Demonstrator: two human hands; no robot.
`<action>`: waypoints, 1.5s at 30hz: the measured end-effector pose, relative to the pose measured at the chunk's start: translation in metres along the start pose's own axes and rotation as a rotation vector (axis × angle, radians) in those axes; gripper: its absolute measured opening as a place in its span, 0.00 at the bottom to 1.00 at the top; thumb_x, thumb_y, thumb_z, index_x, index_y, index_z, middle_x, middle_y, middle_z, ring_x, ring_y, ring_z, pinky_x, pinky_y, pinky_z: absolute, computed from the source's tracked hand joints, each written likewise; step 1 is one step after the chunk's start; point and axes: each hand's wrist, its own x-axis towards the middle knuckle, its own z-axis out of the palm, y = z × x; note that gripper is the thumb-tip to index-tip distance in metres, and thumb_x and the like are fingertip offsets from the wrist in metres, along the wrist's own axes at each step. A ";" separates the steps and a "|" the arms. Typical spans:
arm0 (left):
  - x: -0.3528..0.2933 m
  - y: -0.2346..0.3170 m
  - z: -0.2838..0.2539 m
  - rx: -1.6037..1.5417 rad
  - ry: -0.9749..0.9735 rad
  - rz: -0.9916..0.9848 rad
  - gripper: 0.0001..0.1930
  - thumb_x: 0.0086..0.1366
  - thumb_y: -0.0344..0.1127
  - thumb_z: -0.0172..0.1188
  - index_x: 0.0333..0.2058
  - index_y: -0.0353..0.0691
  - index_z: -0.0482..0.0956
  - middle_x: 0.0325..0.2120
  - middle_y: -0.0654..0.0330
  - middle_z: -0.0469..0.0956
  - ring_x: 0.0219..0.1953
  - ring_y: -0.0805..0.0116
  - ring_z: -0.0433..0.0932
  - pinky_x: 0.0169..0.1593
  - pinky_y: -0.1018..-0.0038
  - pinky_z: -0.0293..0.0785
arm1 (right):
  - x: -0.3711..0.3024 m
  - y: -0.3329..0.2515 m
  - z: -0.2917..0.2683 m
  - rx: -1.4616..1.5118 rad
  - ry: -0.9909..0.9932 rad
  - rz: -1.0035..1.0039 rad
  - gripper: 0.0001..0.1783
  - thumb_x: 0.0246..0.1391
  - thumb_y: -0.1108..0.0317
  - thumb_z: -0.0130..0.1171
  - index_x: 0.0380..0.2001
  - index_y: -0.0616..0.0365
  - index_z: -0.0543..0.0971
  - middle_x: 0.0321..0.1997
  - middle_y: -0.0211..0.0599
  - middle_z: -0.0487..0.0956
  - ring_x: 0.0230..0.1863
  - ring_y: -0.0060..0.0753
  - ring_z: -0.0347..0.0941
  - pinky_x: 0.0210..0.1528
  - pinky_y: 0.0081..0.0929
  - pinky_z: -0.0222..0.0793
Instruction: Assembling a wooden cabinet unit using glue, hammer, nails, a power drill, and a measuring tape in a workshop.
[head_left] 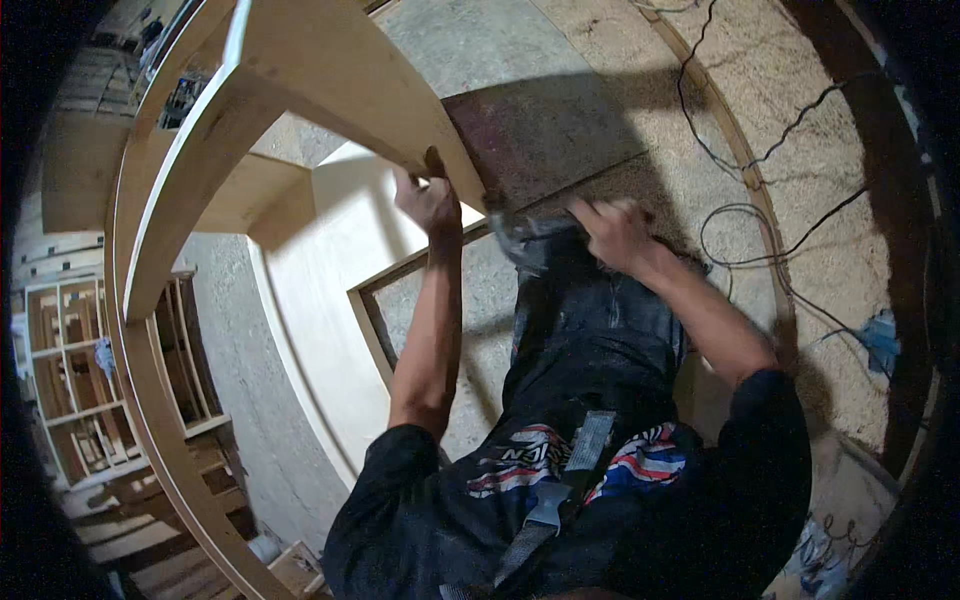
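My left hand [430,203] is closed at the lower edge of an upright light wooden panel [345,65]. Its fingers are bent together, and whatever they pinch is too small to make out. In my right hand [615,235] is what looks like a hammer [515,240], smeared by motion. The metal head lies to the left of that hand, close to the panel's lower corner and above my dark trousers. Beneath the left hand stretches a pale wooden frame [335,235] with a rectangular opening. The panel joins a long curved wooden piece [190,170] on the left.
Dark cables [765,160] run over the rough floor at the right, near a wooden strip [715,95]. A blue object [880,342] lies at the far right. Window-like wooden frames [75,350] stand at the left. A grey slab [545,130] lies ahead.
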 end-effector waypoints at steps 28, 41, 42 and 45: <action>-0.010 -0.017 -0.033 0.103 0.028 -0.379 0.12 0.67 0.35 0.64 0.38 0.28 0.82 0.35 0.52 0.84 0.35 0.68 0.77 0.42 0.71 0.75 | -0.129 0.081 0.121 0.109 -0.150 1.181 0.23 0.62 0.63 0.48 0.55 0.68 0.73 0.58 0.62 0.72 0.61 0.59 0.69 0.61 0.48 0.65; -0.032 -0.084 0.005 0.312 0.093 -0.262 0.20 0.65 0.43 0.66 0.38 0.27 0.77 0.32 0.48 0.80 0.32 0.60 0.75 0.39 0.62 0.73 | -0.105 0.108 -0.209 0.314 -0.012 0.576 0.22 0.63 0.64 0.56 0.59 0.57 0.73 0.56 0.47 0.75 0.53 0.43 0.75 0.56 0.40 0.72; -0.032 -0.085 0.006 0.314 0.094 -0.254 0.19 0.65 0.43 0.66 0.37 0.27 0.77 0.32 0.48 0.80 0.31 0.60 0.75 0.38 0.62 0.73 | -0.101 0.100 -0.256 0.248 0.071 0.552 0.20 0.64 0.65 0.55 0.58 0.55 0.74 0.54 0.44 0.77 0.51 0.38 0.76 0.53 0.38 0.74; -0.034 -0.093 0.005 0.327 0.106 -0.220 0.19 0.65 0.43 0.66 0.34 0.29 0.76 0.29 0.49 0.78 0.29 0.60 0.74 0.36 0.62 0.73 | -0.090 0.076 -0.383 -0.105 0.270 0.657 0.15 0.62 0.62 0.57 0.49 0.55 0.80 0.45 0.42 0.82 0.43 0.39 0.80 0.48 0.37 0.76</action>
